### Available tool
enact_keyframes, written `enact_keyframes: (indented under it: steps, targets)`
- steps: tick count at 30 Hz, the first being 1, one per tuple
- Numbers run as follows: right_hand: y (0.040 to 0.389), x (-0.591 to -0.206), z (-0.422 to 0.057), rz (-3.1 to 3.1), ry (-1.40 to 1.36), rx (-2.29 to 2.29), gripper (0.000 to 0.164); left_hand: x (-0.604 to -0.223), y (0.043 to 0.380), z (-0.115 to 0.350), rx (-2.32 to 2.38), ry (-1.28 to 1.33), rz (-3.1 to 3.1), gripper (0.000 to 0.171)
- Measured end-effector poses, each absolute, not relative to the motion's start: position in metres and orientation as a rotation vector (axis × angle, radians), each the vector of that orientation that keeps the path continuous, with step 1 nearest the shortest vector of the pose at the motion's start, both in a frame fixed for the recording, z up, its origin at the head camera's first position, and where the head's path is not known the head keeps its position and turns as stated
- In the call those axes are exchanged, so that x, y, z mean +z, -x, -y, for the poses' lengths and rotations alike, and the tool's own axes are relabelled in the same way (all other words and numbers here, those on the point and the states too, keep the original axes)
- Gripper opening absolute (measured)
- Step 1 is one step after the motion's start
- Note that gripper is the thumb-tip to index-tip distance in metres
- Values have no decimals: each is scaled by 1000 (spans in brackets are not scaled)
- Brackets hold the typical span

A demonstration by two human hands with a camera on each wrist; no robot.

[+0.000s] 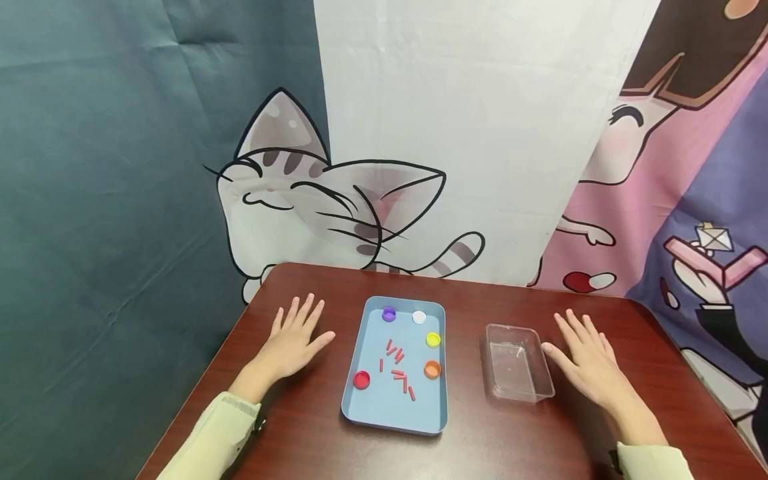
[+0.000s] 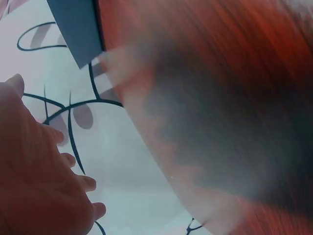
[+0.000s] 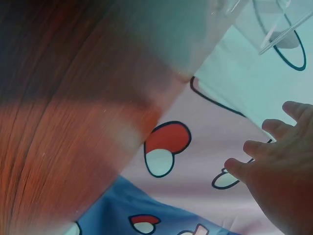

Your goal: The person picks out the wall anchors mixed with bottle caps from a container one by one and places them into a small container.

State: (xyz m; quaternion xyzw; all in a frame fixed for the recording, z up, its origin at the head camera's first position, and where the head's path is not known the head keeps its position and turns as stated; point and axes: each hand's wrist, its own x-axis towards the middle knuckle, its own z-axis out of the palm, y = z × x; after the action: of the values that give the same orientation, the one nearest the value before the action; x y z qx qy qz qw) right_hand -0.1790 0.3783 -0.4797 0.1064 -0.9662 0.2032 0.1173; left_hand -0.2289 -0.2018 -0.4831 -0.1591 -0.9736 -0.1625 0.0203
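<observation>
Tray (image 1: 414, 417): plain light blue. Round dishes on it: purple (image 1: 389, 315), far left; white (image 1: 419, 317), far right; yellow (image 1: 433, 340), right; orange (image 1: 433, 369), right, nearer; red (image 1: 361, 380), near left. Short sticks (image 1: 381, 365): pinkish red. Box (image 1: 516, 367), right: clear, colourless. Table (image 1: 300, 420): reddish brown, dark wood grain. Sleeves (image 1: 210, 433): pale green. Backdrop (image 1: 108, 167), far: grey-teal left, white centre, pink and violet-blue right; printed cat (image 1: 288, 233) white, grey-striped, black-outlined.
</observation>
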Motion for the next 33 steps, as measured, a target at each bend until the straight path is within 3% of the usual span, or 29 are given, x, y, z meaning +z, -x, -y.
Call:
enact_keyframes:
  steps: [33]
  targets:
    - [159, -474, -306, 2701, -529, 843, 66, -474, 182, 166, -552, 589, 3003, 84]
